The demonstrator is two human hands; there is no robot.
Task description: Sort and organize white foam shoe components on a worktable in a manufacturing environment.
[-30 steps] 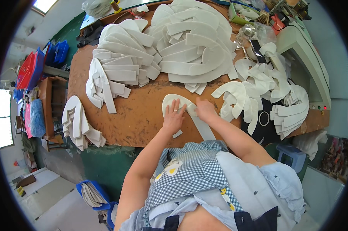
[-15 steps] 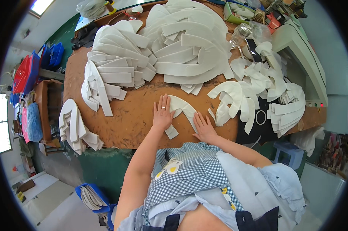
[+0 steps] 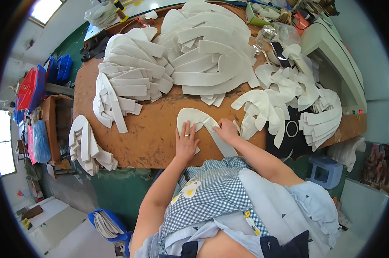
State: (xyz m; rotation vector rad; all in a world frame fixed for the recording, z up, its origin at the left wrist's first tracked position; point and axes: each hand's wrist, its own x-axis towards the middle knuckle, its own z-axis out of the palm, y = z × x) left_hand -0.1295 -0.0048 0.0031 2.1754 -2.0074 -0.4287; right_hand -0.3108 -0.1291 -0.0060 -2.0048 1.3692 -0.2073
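Note:
A white, flat, horseshoe-shaped padding piece (image 3: 197, 114) lies on the brown table in front of me, its curve pointing away. My left hand (image 3: 186, 142) rests over its left leg, palm down, fingers stretched out and slightly apart. At the inner edge of the right leg, my right hand (image 3: 226, 130) is curled, with thumb and fingers pinching the piece. That leg runs down to the table's near edge. Most of the left leg is hidden under my left hand; only a small corner shows beside it.
Large fanned stacks of white curved pieces (image 3: 224, 56) cover the table's (image 3: 156, 142) far side. Smaller stacks (image 3: 85, 144) lie at left, and loose pieces (image 3: 267, 107) at right by a black mat (image 3: 295, 144). A light-coloured machine housing (image 3: 327, 47) stands at far right.
My left hand has slid down toward me, uncovering the curve. My right hand has gone from lying flat to pinching the right leg. The piece sits slightly further left.

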